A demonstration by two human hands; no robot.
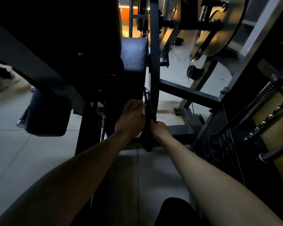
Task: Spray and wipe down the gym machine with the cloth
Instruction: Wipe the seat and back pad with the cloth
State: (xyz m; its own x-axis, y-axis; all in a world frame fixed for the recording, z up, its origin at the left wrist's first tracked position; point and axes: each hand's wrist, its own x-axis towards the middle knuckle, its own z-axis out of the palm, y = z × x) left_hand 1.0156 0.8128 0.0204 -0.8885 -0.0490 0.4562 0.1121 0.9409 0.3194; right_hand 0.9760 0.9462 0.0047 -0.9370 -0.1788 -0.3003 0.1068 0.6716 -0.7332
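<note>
We hold the dark cloth point(148, 136) low against the machine's upright bar point(154, 62), left hand point(131, 119) and right hand point(160, 130) both curled round it; wiping looks begun here, most of the frame remains, no spray bottle shows

Black gym machine point(134, 56), pale tiled floor point(23, 152)

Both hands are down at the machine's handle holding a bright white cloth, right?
Not quite. The cloth is dark, nearly black, not bright white; the head view shows it. The rest holds: the left hand and the right hand both hold it down at the machine's handle.
</note>
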